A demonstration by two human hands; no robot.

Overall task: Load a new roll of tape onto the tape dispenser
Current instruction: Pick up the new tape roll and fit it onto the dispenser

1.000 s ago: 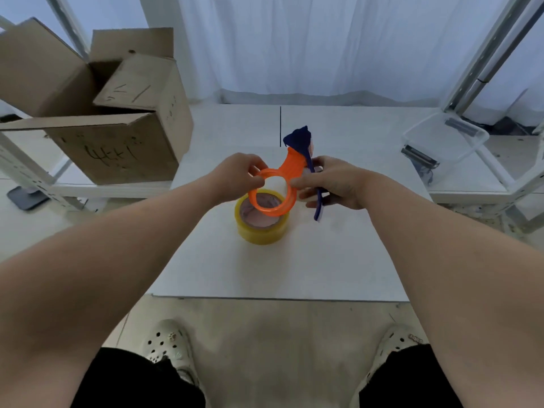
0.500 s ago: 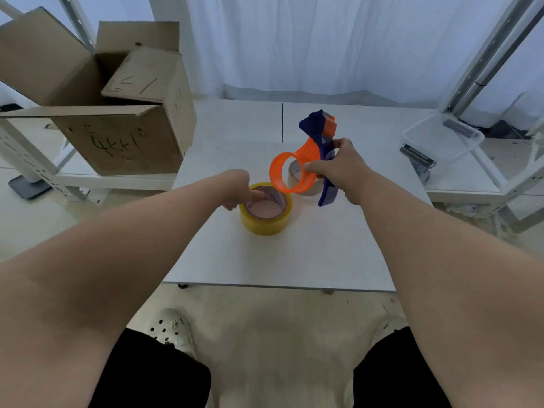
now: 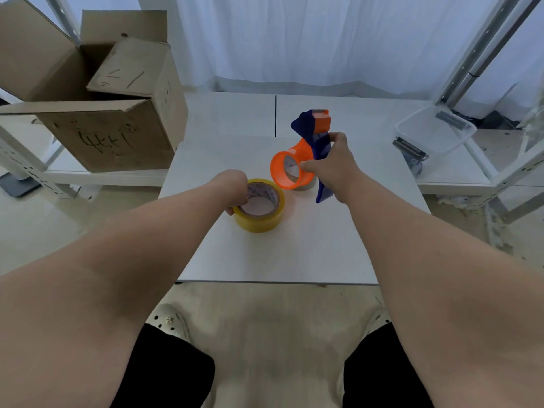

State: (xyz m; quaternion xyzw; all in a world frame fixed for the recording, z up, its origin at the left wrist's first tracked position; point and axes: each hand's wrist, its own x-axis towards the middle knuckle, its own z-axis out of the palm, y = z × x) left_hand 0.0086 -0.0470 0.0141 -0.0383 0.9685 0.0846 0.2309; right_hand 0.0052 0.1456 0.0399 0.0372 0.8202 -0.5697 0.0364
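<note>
A yellow roll of tape [image 3: 262, 214] lies flat on the white table [image 3: 288, 254]. My left hand [image 3: 235, 187] grips its near left rim, with fingers reaching into the core. My right hand [image 3: 331, 166] holds the tape dispenser [image 3: 309, 148] above the table, just right of the roll. The dispenser has a blue frame, an orange hub ring [image 3: 290, 172] that faces left, and an orange cutter block on top. Behind the ring an empty cardboard core [image 3: 306, 187] partly shows on the table.
An open cardboard box [image 3: 109, 113] stands on a low shelf at the left. A clear plastic tub [image 3: 435, 132] sits on the right shelf, with a metal part [image 3: 409, 148] beside it. White curtains hang behind the table. My feet are below its front edge.
My left hand let go of the orange ring and dropped onto the yellow roll. My right hand lifted the dispenser up and to the right, clear of the roll.
</note>
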